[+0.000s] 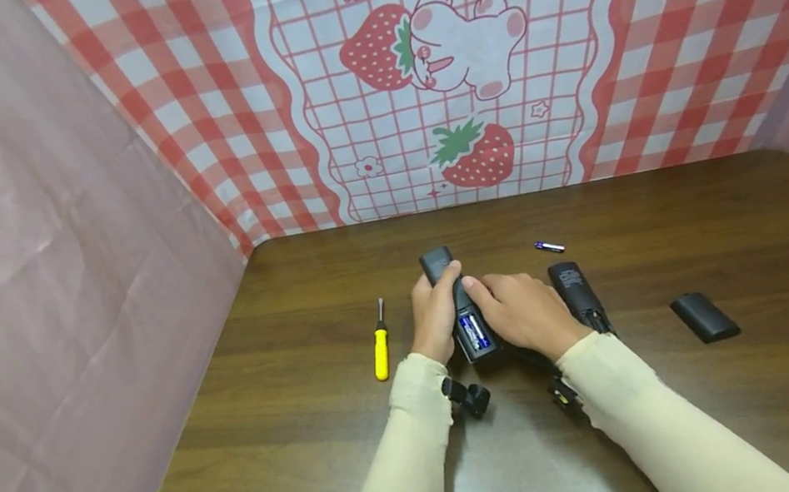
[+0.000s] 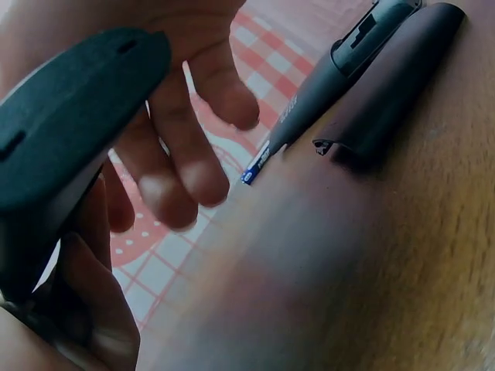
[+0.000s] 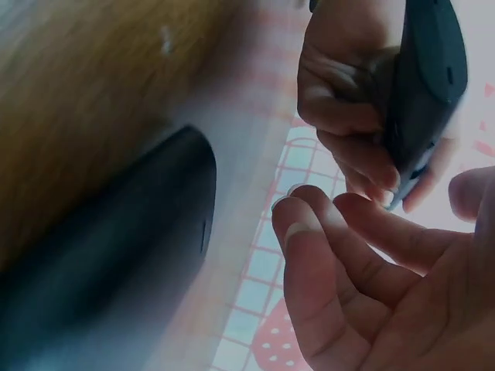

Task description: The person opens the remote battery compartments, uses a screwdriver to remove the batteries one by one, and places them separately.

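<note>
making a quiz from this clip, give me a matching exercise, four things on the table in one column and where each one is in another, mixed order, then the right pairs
Things
1. screwdriver
2. loose battery
3. battery cover
4. open remote

Places
A. held between the left hand and the right hand
B. alone on the table, far right of both hands
C. on the table just left of the left hand
D. on the table beyond the second remote, towards the checked backdrop

Pairs: 1-C, 2-D, 3-B, 4-A
</note>
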Demonstrator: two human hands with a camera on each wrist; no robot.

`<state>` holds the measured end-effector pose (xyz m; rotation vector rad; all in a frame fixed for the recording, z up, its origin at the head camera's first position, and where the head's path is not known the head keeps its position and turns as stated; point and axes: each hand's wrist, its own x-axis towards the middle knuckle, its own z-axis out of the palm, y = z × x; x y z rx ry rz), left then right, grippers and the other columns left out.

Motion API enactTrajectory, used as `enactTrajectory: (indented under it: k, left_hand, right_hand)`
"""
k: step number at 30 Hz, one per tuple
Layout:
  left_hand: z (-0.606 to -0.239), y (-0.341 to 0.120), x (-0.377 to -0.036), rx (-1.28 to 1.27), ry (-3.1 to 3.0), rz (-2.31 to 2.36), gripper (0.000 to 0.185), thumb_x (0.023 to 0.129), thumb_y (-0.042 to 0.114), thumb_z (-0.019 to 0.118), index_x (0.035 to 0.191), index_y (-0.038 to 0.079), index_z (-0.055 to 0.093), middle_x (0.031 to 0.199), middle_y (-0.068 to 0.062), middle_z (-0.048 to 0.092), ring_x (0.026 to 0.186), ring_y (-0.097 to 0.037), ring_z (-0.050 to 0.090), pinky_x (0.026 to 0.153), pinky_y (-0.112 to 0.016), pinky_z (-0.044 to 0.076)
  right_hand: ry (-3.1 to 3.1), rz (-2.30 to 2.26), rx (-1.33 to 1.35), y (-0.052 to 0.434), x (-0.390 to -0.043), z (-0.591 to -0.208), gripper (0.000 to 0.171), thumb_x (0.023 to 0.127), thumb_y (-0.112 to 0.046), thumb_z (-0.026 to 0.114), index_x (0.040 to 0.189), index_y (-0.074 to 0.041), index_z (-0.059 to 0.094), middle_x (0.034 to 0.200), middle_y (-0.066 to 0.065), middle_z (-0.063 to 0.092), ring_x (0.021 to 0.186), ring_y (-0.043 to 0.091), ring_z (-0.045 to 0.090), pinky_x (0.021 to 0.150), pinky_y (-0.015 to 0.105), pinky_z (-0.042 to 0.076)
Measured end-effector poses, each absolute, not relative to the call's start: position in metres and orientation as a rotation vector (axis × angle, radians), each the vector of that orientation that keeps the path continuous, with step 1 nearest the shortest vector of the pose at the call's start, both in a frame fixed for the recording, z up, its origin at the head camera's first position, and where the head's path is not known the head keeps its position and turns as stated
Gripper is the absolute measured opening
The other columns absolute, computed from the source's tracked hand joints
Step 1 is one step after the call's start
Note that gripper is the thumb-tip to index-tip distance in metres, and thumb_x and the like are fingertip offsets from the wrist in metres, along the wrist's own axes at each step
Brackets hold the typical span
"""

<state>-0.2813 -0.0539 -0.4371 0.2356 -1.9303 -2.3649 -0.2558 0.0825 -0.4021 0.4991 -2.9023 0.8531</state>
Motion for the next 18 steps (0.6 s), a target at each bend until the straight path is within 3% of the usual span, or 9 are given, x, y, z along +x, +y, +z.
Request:
enactTrajectory:
  k: [8, 12, 15, 18]
  left_hand:
    - [-0.44, -0.054, -0.279, 0.161, -1.884, -2.407, 0.046, 0.096, 0.038, 0.065, 0.113, -0.004, 0.065, 0.086, -0.004, 0.064, 0.076, -0.015, 0.061, 0.071, -0.029, 0.051]
    - [-0.439, -0.053, -0.278, 0.123, -1.844, -2.447, 0.043, 0.097, 0.043, 0.062, 0.105, 0.001, 0.067, 0.087, -0.003, 0.064, 0.076, -0.014, 0.062, 0.07, -0.028, 0.051]
    - [-0.439, -0.052, -0.279, 0.113, -1.808, -2.472, 0.039, 0.098, 0.045, 0.061, 0.098, 0.006, 0.067, 0.086, -0.003, 0.065, 0.075, -0.014, 0.062, 0.069, -0.028, 0.052]
    - [-0.439, -0.051, -0.279, 0.124, -1.806, -2.472, 0.042, 0.098, 0.046, 0.06, 0.099, 0.005, 0.068, 0.085, -0.003, 0.065, 0.075, -0.014, 0.062, 0.068, -0.028, 0.051]
  right_hand:
    - [-2.984, 0.952, 0.453, 0.075, -0.262, -0.403, 0.069, 0.105, -0.059, 0.026, 0.124, -0.006, 0.064, 0.103, 0.012, 0.069, 0.09, 0.03, 0.066, 0.077, 0.05, 0.05]
    - [-2.966, 1.05, 0.445, 0.073, -0.264, -0.402, 0.074, 0.104, -0.061, 0.023, 0.131, -0.004, 0.061, 0.115, 0.016, 0.068, 0.103, 0.034, 0.065, 0.089, 0.054, 0.048]
    - [-2.948, 1.088, 0.437, 0.07, -0.266, -0.401, 0.075, 0.104, -0.062, 0.023, 0.132, -0.004, 0.061, 0.117, 0.016, 0.068, 0.106, 0.035, 0.064, 0.091, 0.055, 0.047]
    - [-2.947, 1.064, 0.43, 0.068, -0.266, -0.4, 0.074, 0.104, -0.062, 0.023, 0.131, -0.005, 0.061, 0.119, 0.016, 0.067, 0.106, 0.036, 0.064, 0.091, 0.056, 0.047]
